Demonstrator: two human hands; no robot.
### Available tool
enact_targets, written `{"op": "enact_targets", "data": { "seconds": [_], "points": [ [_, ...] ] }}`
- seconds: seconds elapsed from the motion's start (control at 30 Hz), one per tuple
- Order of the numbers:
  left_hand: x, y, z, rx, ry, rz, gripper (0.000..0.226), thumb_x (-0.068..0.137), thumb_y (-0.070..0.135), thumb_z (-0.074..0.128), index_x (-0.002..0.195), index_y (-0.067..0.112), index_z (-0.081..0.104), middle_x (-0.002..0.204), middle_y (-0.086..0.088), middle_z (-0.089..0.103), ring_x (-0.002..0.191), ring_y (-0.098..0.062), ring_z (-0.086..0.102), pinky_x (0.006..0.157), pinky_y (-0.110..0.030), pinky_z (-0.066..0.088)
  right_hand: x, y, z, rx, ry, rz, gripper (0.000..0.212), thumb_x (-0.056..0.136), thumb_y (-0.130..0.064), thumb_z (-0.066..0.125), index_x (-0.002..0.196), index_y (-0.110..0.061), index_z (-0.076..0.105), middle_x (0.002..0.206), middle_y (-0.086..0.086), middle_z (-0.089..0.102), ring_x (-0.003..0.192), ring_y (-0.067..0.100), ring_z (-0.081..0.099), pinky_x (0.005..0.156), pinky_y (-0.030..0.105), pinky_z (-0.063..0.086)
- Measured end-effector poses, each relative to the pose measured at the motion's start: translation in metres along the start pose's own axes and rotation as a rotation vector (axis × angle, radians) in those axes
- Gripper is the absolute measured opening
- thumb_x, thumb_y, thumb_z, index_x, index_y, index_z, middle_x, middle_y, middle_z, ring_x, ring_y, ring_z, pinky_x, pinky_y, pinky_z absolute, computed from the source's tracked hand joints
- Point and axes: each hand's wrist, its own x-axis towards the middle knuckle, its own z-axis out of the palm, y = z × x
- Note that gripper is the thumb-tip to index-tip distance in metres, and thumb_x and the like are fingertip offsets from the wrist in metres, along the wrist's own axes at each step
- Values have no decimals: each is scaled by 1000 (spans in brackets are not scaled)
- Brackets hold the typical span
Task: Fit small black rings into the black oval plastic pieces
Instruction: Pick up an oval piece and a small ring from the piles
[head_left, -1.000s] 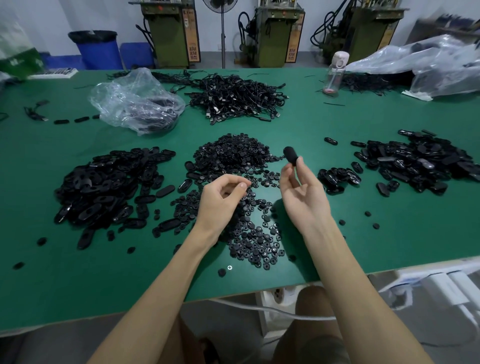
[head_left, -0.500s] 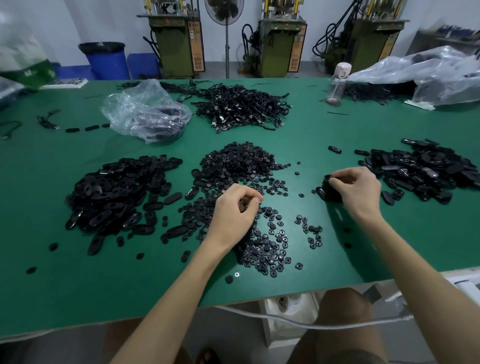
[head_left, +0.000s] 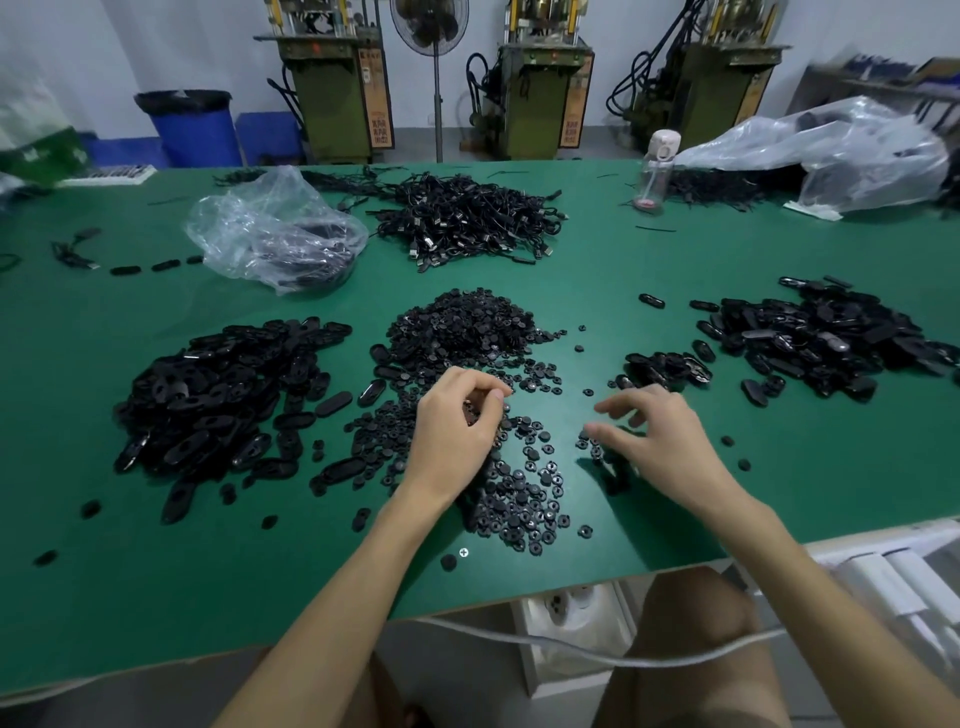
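A heap of small black rings (head_left: 462, 327) lies mid-table, with more rings scattered toward me (head_left: 524, 499). Black oval plastic pieces (head_left: 218, 395) are piled on the left. A second pile of oval pieces (head_left: 831, 338) lies on the right, with a small cluster (head_left: 665, 366) beside it. My left hand (head_left: 457, 426) sits over the scattered rings, its fingers curled round a few of them. My right hand (head_left: 660, 436) hovers just right of the rings with fingers spread and holds nothing.
On the green table (head_left: 779, 467), a clear plastic bag (head_left: 275, 234) lies at the back left, a tangle of black cables (head_left: 467, 218) behind the rings, and a bottle (head_left: 655, 171) with a large bag (head_left: 841, 150) at the back right. A white cord (head_left: 571, 652) hangs below the front edge.
My right hand carried an oval piece to the small cluster on the right, left it there and came back empty toward the rings. My left hand stayed over the rings.
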Motion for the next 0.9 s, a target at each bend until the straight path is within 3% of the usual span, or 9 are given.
{"op": "enact_targets", "data": {
  "seconds": [0.17,0.33,0.5,0.6,0.7,0.8,0.87,0.9],
  "points": [
    [6,-8,-7,-284,154,-265,13,101,11,62,101,17,73,98,2,74,85,-9,69,76,-20,52,-12,0,20,-64,-78,7,53,88,-52,74,128,-19,62,118,-1,44,117,16,42,101,35,43],
    [8,-8,-6,-472,248,-306,17,104,12,57,97,13,73,86,5,74,78,-12,69,71,-24,55,-5,-11,31,-16,-23,-2,51,92,-53,67,127,-16,64,115,0,48,118,20,45,102,37,44],
    [15,-10,-28,-1170,381,-495,25,107,17,48,97,7,69,80,-2,68,74,-15,65,73,-27,56,10,-45,56,-113,-74,-130,81,88,-75,41,153,-25,46,148,-2,42,137,19,29,108,36,25],
    [17,-16,-39,-1323,452,-547,25,107,17,48,103,5,69,86,-4,71,81,-17,69,81,-29,57,16,-58,76,-155,-97,-176,83,91,-78,34,160,-30,34,161,-6,32,148,19,21,118,42,17],
    [19,-17,-43,-1311,452,-569,24,107,16,49,106,4,69,92,-6,71,88,-19,70,89,-32,57,20,-56,88,-248,-44,-186,74,98,-73,33,158,-30,37,162,-7,34,149,20,23,120,42,15],
    [24,-18,-52,-1202,477,-610,21,107,12,49,105,4,69,91,-6,69,84,-18,69,85,-31,58,22,-52,90,-199,-13,-186,60,102,-65,40,151,-30,47,155,-7,42,144,18,30,118,41,21],
    [32,-20,-63,-894,462,-600,17,107,6,49,106,6,66,93,-6,68,80,-15,68,76,-27,59,22,-52,91,-185,0,-183,55,102,-61,44,147,-30,50,151,-7,45,142,17,32,117,40,22],
    [37,-24,-69,-621,429,-568,16,106,4,50,108,8,65,100,-7,67,82,-14,67,76,-26,59,23,-53,91,-184,7,-179,54,102,-61,45,146,-29,51,150,-7,46,142,18,33,117,41,23]
  ]
}}
